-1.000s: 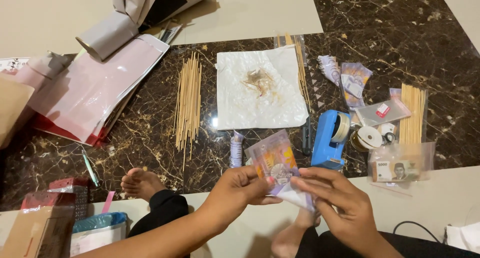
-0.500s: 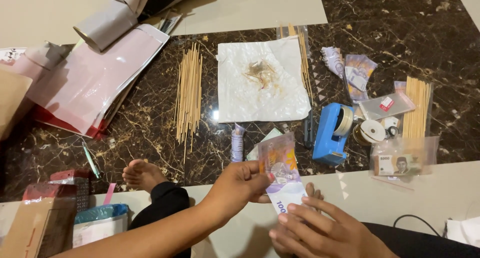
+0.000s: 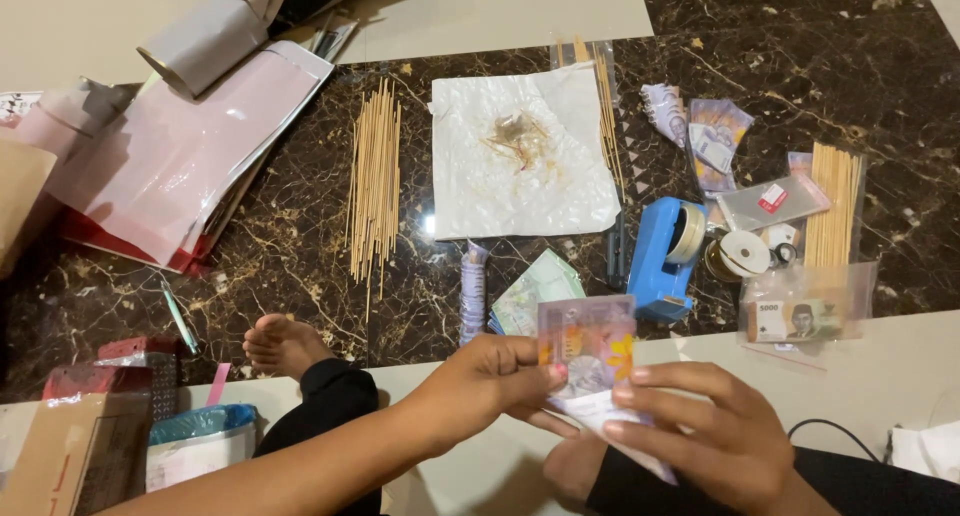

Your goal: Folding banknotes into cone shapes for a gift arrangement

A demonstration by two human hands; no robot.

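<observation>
both hands pinch one banknote (image 3: 585, 351) above the floor's pale edge, near the tape dispenser (image 3: 665, 256): left hand (image 3: 490, 381) grips its left edge, right hand (image 3: 700, 431) its lower right, so it seems mid-fold, and the next move needs a neat crease. the note's lower part hides behind the right fingers (image 3: 660, 408), and the paper under it is hard to make out.

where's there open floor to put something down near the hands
Bare dark marble lies between the pink sheets and the loose skewers, and at the top right beyond the folded notes. The pale strip under the sleeved note is free. It is crowded around the blue tape dispenser.
</observation>
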